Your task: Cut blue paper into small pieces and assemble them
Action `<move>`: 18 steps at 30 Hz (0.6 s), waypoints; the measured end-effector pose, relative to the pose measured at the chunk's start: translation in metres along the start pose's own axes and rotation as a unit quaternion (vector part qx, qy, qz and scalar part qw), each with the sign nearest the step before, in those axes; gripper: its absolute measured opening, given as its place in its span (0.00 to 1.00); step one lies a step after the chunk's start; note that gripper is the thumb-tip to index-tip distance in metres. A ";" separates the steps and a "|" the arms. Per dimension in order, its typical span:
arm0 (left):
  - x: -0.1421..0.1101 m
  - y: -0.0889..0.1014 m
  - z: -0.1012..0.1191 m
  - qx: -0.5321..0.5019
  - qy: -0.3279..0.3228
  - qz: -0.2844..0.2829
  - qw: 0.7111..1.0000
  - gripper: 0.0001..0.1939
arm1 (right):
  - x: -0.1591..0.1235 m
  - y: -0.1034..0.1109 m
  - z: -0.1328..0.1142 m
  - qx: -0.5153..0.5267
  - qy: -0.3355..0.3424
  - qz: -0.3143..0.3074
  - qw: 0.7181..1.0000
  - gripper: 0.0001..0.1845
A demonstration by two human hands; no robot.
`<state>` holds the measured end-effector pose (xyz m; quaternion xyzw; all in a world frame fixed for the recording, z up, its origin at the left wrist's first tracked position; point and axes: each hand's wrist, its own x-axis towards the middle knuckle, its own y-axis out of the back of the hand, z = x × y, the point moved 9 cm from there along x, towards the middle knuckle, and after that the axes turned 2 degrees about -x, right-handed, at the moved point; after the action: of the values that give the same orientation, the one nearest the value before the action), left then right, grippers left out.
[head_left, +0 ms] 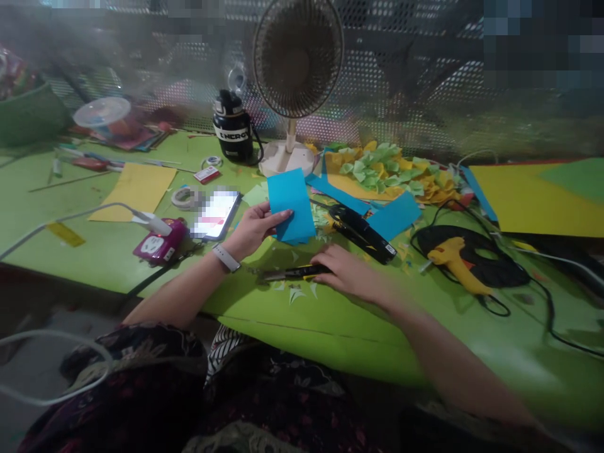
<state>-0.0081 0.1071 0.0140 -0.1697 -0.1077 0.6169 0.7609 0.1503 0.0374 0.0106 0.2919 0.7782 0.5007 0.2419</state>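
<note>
The left hand (255, 231) pinches a piece of blue card (291, 206) between thumb and fingers, holding it up just above the green counter (330, 327) near the middle of the frame. A white-banded watch (225, 258) sits on that wrist. The right hand (349, 272) lies with its fingers over the end of a yellow-and-black utility knife (295, 272), but it is too blurred to tell whether it grips. Pale paper scraps (297, 294) lie just below the knife. To the right, a black tool (361, 233) rests against blue paper strips (394, 217), and a yellow glue gun (455, 264) sits on a coiled black cord (472, 248). Green and yellow paper leaves (391, 173) are heaped behind them, below a desk fan (297, 63). At centre left lie a lit phone (217, 214), a pink power socket (160, 242) and a roll of tape (185, 197)
</note>
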 end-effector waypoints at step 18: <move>0.013 0.018 0.005 -0.011 -0.027 0.004 1.000 0.20 | -0.072 0.128 0.049 -0.060 -0.093 0.308 0.945 0.17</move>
<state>-0.0239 0.1241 0.0111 -0.1619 -0.1346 0.6233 0.7531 0.2614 0.0607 0.1153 0.5475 0.5928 0.5672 0.1646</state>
